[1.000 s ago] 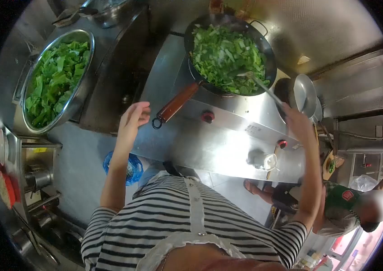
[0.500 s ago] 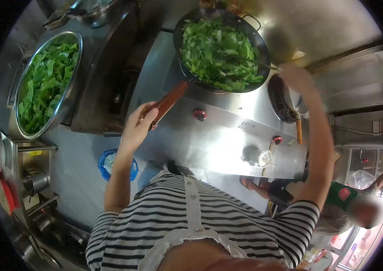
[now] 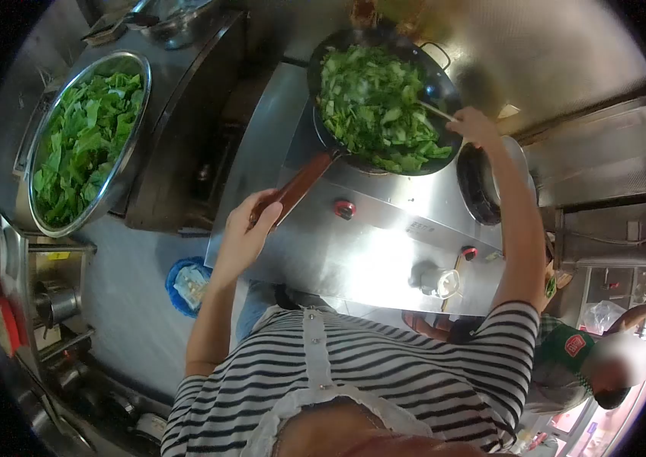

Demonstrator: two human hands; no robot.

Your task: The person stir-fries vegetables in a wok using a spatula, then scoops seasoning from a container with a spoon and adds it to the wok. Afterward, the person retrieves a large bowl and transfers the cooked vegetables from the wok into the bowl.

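Note:
A large dark wok [image 3: 445, 87] stands on the steel stove, with chopped leafy greens [image 3: 372, 103] heaped in it. Its brown wooden handle [image 3: 304, 183] points toward me, and my left hand [image 3: 250, 228] is wrapped round the handle's near end. At the wok's right rim my right hand [image 3: 477, 128] is closed on the shaft of a spatula [image 3: 437, 111]. The spatula's far end is hidden among the greens.
An oval metal basin [image 3: 142, 114] of leafy greens is at the left. A dark pan [image 3: 475, 186] lies right of the wok. A small cup [image 3: 446, 284] sits near the stove's front edge. A blue-lined bin [image 3: 178, 286] is on the floor. Another person [image 3: 567, 365] is at the lower right.
My left hand, open beside the handle a second ago, has closed round it. My right hand has moved up toward the wok's rim with the spatula. The greens in the wok have shifted.

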